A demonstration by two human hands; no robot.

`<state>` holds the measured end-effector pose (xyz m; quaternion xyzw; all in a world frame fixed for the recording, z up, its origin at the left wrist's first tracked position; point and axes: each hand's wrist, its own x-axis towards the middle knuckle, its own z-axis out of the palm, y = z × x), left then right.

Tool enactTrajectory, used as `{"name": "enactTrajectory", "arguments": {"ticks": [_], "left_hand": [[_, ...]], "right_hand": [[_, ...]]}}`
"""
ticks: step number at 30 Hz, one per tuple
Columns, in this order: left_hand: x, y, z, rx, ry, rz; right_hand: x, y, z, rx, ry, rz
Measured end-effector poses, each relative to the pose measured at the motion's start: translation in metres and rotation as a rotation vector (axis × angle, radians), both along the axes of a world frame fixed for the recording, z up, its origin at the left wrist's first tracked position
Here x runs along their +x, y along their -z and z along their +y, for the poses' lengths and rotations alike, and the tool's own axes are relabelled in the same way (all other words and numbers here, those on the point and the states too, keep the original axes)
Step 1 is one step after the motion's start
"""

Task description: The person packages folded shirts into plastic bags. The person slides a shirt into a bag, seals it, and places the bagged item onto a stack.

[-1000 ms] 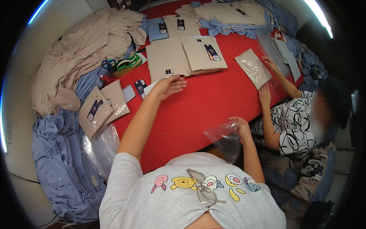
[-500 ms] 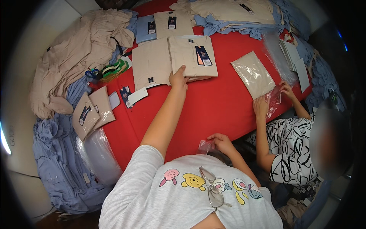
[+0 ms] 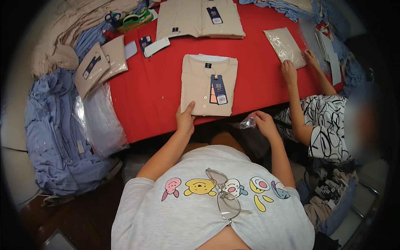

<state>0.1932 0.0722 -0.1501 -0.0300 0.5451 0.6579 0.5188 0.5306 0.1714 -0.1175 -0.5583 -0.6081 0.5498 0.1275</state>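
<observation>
A folded beige shirt (image 3: 195,86) lies near the table's front edge, its collar pointing away from me. On its front rests a dark blue hang tag (image 3: 218,90) with a white label and orange marks. My left hand (image 3: 185,120) grips the shirt's near left corner, thumb on top and fingers underneath. Just past the table edge, my right hand (image 3: 265,123) pinches a clear plastic bag (image 3: 246,123), which hangs partly out over the dark gap. How far the bag extends is hard to see.
More folded beige shirts (image 3: 183,18) lie farther back on the red tablecloth (image 3: 146,100). Tagged packages (image 3: 92,71) and clear bags (image 3: 100,121) sit at left, beside heaped blue garments (image 3: 54,137). At right, a co-worker's hands (image 3: 289,73) touch a bagged beige garment (image 3: 285,46).
My left hand has drawn the folded shirt off the others and toward me, to the front edge. My right hand keeps hold of the clear bag. The view has shifted too.
</observation>
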Motion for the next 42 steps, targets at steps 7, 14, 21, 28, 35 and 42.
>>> {"name": "enactTrajectory", "arguments": {"ticks": [7, 14, 21, 28, 35, 42], "left_hand": [[-0.001, -0.005, -0.115, -0.078, 0.295, 0.014], [-0.050, -0.017, -0.069, -0.288, 0.771, 0.858], [-0.058, -0.010, 0.018, -0.045, 0.486, 0.274], [-0.090, -0.006, 0.016, -0.062, 0.373, 0.426], [-0.159, -0.027, 0.005, 0.009, 0.352, 0.321], [-0.171, -0.006, 0.011, 0.048, 0.504, 0.124]], "right_hand": [[-0.074, 0.025, -0.025, 0.183, 0.076, 0.051], [-0.098, 0.051, 0.023, 0.041, 0.207, 0.042], [-0.130, 0.048, 0.041, -0.107, 0.193, 0.174], [-0.174, 0.058, 0.077, -0.187, -0.065, 0.240], [-0.268, 0.030, 0.090, -0.140, -0.186, 0.232], [-0.195, 0.007, 0.050, -0.235, -0.072, 0.165]]}}
